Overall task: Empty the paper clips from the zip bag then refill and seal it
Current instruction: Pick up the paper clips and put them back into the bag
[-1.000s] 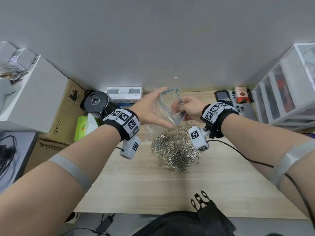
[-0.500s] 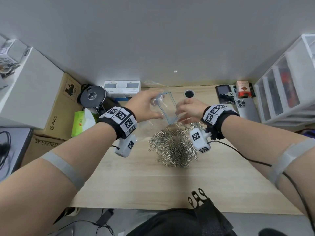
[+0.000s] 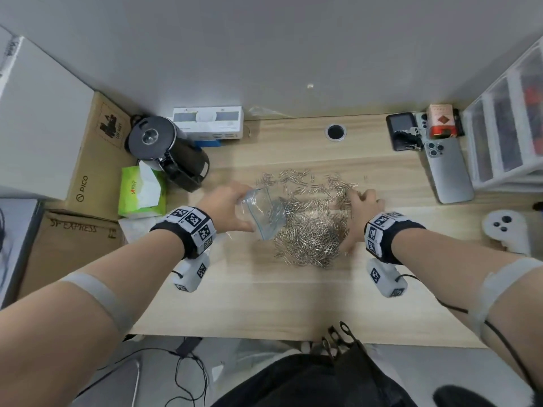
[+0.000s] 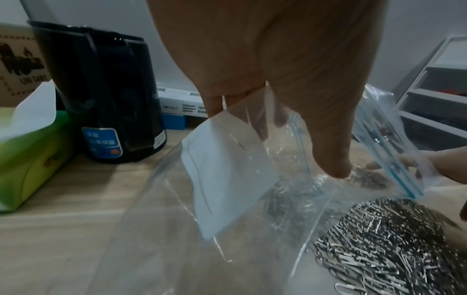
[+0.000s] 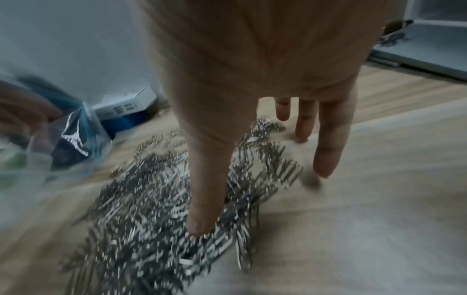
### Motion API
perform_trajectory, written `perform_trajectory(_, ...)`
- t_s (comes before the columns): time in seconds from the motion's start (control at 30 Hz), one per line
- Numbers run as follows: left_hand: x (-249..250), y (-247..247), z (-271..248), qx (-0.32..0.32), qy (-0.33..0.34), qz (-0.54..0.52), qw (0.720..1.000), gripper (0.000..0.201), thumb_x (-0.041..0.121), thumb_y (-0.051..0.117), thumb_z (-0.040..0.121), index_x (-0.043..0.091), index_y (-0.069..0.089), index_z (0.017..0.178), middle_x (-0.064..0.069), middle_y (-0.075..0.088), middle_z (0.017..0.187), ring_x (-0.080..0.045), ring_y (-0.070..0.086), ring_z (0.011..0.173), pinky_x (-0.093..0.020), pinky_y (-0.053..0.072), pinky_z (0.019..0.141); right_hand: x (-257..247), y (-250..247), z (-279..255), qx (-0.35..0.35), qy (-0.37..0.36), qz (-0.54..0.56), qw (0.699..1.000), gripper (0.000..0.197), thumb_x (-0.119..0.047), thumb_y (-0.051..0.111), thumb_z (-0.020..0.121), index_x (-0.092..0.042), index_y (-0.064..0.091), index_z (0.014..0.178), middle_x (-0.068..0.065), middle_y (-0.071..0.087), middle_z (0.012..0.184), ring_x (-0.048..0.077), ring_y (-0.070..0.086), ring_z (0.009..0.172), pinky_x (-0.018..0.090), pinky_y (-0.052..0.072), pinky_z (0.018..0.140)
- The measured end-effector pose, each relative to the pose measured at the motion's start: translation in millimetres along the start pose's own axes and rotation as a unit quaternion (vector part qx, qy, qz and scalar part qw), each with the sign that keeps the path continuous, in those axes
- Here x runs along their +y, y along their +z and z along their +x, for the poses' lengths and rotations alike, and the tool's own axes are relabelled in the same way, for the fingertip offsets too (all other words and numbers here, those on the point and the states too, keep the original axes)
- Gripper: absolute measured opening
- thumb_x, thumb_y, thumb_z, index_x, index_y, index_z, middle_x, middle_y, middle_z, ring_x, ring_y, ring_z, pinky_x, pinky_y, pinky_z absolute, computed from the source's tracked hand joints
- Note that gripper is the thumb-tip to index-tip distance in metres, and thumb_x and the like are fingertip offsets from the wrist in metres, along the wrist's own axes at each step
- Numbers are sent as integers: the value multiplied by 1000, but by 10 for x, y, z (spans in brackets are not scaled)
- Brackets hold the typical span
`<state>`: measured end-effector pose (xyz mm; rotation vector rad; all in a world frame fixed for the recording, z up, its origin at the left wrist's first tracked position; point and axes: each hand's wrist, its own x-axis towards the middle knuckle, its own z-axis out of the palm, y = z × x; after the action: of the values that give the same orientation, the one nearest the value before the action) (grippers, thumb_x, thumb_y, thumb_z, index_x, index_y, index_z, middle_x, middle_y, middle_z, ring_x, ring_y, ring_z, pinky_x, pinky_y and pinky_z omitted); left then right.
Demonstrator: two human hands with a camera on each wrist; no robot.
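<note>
A clear zip bag [image 3: 264, 214] with a blue zip strip sits low over the wooden table [image 3: 264, 298], its mouth facing a pile of silver paper clips [image 3: 311, 233]. My left hand [image 3: 244, 212] grips the bag's left side. In the left wrist view my left hand [image 4: 272, 135] pinches the zip bag [image 4: 151, 239] near a white label, the thumb pressing into the plastic, with the paper clips [image 4: 379, 255] beside the mouth. My right hand [image 3: 357, 207] rests on the pile's right edge. The right wrist view is blurred: my right hand [image 5: 262, 197] has straight fingers [image 5: 328, 151] spread over the paper clips [image 5: 151, 219].
A black kettle [image 3: 164, 151], a green tissue pack [image 3: 141, 192] and cardboard boxes [image 3: 85, 160] stand at the left. A white box [image 3: 208, 121] lies at the back. A phone [image 3: 448, 171], a drawer unit [image 3: 505, 136] and a white controller [image 3: 505, 227] are at the right.
Both hands came down from the air to the table. The right hand let go of the bag and now lies on the clips. The pile has spread wider.
</note>
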<state>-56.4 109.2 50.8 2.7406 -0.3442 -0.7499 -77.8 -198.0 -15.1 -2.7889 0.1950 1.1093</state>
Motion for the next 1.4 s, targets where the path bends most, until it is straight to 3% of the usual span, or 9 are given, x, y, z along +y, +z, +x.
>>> perform_trajectory(0.17, -122, 163, 4, -23, 0, 0, 1000, 79, 49, 87, 59, 22, 60, 128, 1, 65, 114, -21, 60, 102, -35, 48, 89, -100, 261, 32, -5, -69, -26, 997, 138, -46, 96, 24, -31, 24, 141, 13, 25, 139, 38, 27, 129, 56, 48, 93)
perform_trajectory(0.3, -161, 241, -5, -35, 5, -5, 999, 82, 56, 83, 56, 23, 59, 127, 4, 62, 110, -17, 57, 99, -39, 49, 90, -232, 391, 60, 20, -112, 17, 993, 116, -41, 95, 41, -33, 32, 138, 9, 28, 136, 35, 30, 127, 54, 48, 96)
perform_trajectory(0.47, -197, 245, -12, -41, 19, -6, 999, 82, 49, 86, 58, 20, 58, 130, 4, 58, 108, -17, 56, 100, -35, 48, 91, -326, 380, 56, 43, -141, 83, 986, 82, -37, 86, 64, -30, 45, 134, 11, 34, 139, 33, 34, 129, 48, 41, 105)
perform_trajectory(0.63, -223, 238, -43, -38, 31, -13, 999, 78, 43, 87, 59, 22, 60, 128, 2, 63, 112, -18, 58, 104, -33, 47, 92, -407, 351, -56, 20, -118, 26, 992, 127, -65, 85, 39, -34, 24, 145, 10, 22, 146, 33, 21, 137, 52, 39, 106)
perform_trajectory(0.77, -255, 281, -73, -40, 35, -12, 999, 77, 47, 86, 59, 22, 60, 127, 2, 62, 108, -19, 59, 101, -30, 45, 84, -551, 433, -82, 25, -122, -32, 992, 142, -69, 86, 34, -39, 9, 149, 12, 15, 152, 38, 17, 140, 53, 38, 107)
perform_trajectory(0.87, -288, 334, -92, -43, 40, -15, 998, 81, 47, 86, 62, 22, 57, 133, 1, 63, 116, -19, 58, 107, -25, 42, 88, -655, 521, -51, 34, -130, -44, 990, 132, -65, 88, 37, -42, 16, 146, 12, 18, 149, 41, 19, 137, 55, 43, 101)
perform_trajectory(1.03, -327, 369, -102, -28, 67, -26, 997, 79, 42, 86, 64, 19, 57, 134, -3, 64, 120, -21, 57, 112, -23, 36, 94, -688, 585, -2, 42, -137, -6, 990, 92, -52, 82, 64, -43, 29, 138, 12, 21, 147, 45, 15, 138, 59, 46, 98)
perform_trajectory(1.17, -376, 414, -82, -31, 67, -19, 997, 86, 53, 82, 61, 23, 54, 137, -3, 62, 118, -23, 57, 112, -34, 43, 99, -695, 599, 35, 52, -143, 18, 988, 72, -44, 77, 74, -41, 37, 133, 11, 25, 145, 43, 20, 136, 58, 45, 99)
perform_trajectory(1.4, -434, 489, -34, -44, 54, -13, 997, 91, 58, 78, 61, 27, 49, 141, 0, 58, 111, -21, 56, 107, -39, 46, 95, -762, 605, 27, 50, -145, 4, 988, 100, -61, 77, 63, -46, 20, 144, 13, 20, 146, 42, 23, 133, 55, 46, 95)
